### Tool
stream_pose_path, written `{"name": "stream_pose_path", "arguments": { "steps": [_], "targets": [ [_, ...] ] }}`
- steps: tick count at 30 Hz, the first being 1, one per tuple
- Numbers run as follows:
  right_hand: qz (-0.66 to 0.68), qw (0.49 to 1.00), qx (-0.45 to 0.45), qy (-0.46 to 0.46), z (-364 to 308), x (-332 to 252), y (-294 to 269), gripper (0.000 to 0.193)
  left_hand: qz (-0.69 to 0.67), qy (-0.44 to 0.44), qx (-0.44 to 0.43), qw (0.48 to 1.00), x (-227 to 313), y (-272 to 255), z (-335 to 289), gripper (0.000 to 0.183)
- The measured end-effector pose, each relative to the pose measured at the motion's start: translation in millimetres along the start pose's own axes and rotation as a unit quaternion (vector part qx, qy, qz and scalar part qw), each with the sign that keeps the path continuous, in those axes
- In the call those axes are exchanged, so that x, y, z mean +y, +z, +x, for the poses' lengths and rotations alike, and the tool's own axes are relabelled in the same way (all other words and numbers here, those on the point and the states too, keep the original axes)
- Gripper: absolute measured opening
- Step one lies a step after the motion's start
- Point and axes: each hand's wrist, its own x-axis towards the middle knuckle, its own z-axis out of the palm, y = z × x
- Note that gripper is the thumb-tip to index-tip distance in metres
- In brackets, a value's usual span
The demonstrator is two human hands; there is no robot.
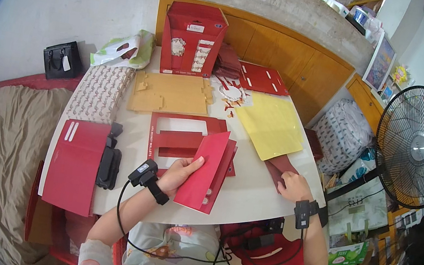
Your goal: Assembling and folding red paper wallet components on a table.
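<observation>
My left hand [178, 177] grips a folded red card [201, 178] by its left side, thumb on top; round pale spots show near its lower right edge. Toward the table's right edge, my right hand [294, 187] has its fingers closed on a dark red paper piece [278, 169], part of which lies under a yellow sheet [270, 126]. Beneath and beyond the card lies a flat red cardboard frame [166, 142] with rectangular cut-outs. Black devices are strapped to both wrists.
A tall red display box [192, 40] stands at the back of the white table [127, 197]. Tan cardboard sheets [170, 95], a patterned stack [97, 93] and red folders [73, 166] lie around. Black straps [109, 166] rest at left. A fan [418, 147] stands at right.
</observation>
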Motion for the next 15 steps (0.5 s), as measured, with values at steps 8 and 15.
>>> {"name": "stream_pose_path", "arguments": {
  "steps": [8, 15],
  "targets": [
    [-0.066, 0.998, -0.021, 0.007, 0.4, -10.8, 5.1, 0.016, 0.02, 0.013, 0.022, 0.999, -5.4, -9.4, 6.5, 0.034],
    [-0.124, 0.991, 0.038, 0.034, 3.9, -10.1, 13.1, 0.014, 0.009, 0.006, 0.001, 1.0, 0.5, -0.7, 1.1, 0.034]
  ]
}}
